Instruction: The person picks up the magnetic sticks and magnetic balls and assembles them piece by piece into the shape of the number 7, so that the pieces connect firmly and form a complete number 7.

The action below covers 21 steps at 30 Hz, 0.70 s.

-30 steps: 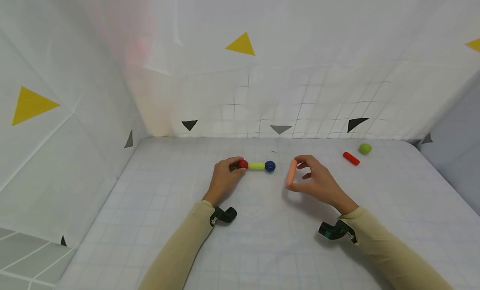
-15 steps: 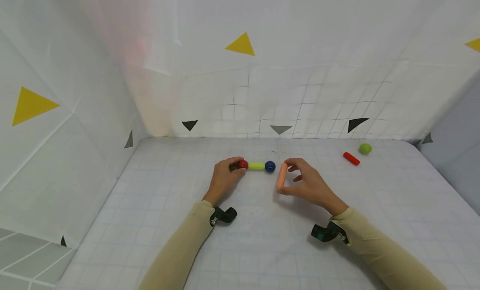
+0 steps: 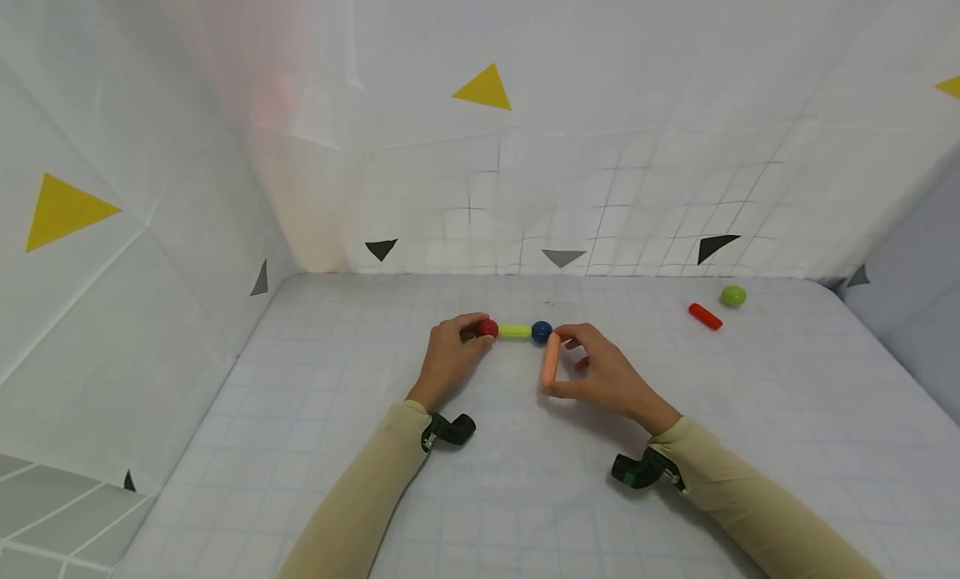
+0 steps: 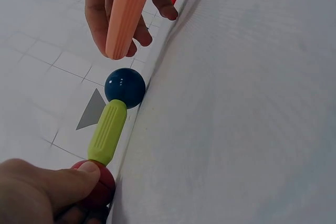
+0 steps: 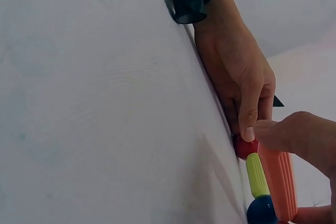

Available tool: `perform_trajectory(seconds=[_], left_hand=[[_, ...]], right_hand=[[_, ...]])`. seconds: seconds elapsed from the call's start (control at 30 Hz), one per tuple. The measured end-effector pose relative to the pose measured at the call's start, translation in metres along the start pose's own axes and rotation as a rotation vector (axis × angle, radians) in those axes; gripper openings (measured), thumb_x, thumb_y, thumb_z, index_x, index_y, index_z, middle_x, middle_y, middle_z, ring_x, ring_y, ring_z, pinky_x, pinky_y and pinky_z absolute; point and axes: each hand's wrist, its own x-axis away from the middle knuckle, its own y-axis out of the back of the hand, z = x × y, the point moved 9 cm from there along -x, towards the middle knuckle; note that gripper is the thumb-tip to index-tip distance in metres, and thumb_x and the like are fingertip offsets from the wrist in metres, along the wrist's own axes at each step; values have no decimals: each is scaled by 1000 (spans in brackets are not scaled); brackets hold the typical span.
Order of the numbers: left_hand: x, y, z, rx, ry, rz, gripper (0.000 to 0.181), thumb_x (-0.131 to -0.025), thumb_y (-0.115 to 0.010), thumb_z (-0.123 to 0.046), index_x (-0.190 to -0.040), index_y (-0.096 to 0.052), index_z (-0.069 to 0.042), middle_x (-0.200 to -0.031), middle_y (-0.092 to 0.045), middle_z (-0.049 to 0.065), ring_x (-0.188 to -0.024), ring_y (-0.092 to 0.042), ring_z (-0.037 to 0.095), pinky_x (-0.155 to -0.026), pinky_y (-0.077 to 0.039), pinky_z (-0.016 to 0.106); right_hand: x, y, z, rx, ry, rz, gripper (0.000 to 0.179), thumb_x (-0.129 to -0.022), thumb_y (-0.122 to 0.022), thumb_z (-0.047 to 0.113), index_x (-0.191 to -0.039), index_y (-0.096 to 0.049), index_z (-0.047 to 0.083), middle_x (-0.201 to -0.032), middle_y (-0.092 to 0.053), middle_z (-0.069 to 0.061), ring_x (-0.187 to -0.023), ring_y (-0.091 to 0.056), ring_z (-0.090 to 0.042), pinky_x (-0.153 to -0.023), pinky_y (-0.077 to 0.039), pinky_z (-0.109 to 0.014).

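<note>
My left hand (image 3: 451, 354) pinches a red ball (image 3: 487, 328) between thumb and fingers. From that ball a yellow-green ribbed rod (image 3: 514, 331) runs right to a dark blue ball (image 3: 542, 332), the three joined in one line. With thumb and index finger at its two ends, my right hand (image 3: 606, 373) holds an orange ribbed rod (image 3: 551, 360). The orange rod stands crosswise, its far end close beside the blue ball. In the left wrist view a gap shows between the orange rod (image 4: 127, 17) and the blue ball (image 4: 125, 87).
Toward the back right of the white gridded table (image 3: 480, 512) lie a red rod (image 3: 706, 316) and a green ball (image 3: 733, 296). A white sheet wall (image 3: 420, 171) with triangle markers rises behind the table. Each wrist wears a dark camera mount.
My right hand has moved left and slightly nearer, bringing the orange rod from a clear distance right of the blue ball to beside it. The left hand and the red ball stay put.
</note>
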Motion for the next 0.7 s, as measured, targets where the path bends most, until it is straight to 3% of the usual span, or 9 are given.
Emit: perform_trajectory(seconds=[0.7], left_hand=[[0,-1,-2,-9,-18,-4,40,-97,-76,-14,-136,-69,-8,-126,-70,5,-112,-63,18,-99,-51,35]], right_hand=[[-4,-14,3,58,44,2,80,-77,-95,30,-140,-53,2,-131,-58,-10,-114,-56,-28,-91,-53,-44]])
